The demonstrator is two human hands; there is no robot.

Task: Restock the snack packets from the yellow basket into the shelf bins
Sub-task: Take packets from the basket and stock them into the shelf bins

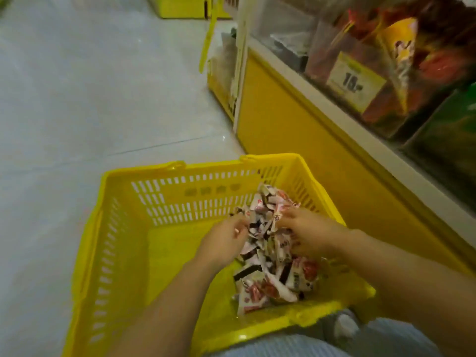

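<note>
Yellow-walled, the basket (164, 202) surrounds our grips: left hand (226, 239) and right hand (307, 229) each clamp on the snack packets (273, 253) bunched between them.

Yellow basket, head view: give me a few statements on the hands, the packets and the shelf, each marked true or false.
1. The left hand and right hand are both inside the yellow basket, gripping snack packets. True.
2. The packets are piled against the basket's left wall. False: they lie on its right side, nearest the shelf.
3. A yellow price tag sits on the front of a shelf bin. True.
4. The basket stands on the shelf. False: it stands on the floor beside the shelf's yellow base.
</note>
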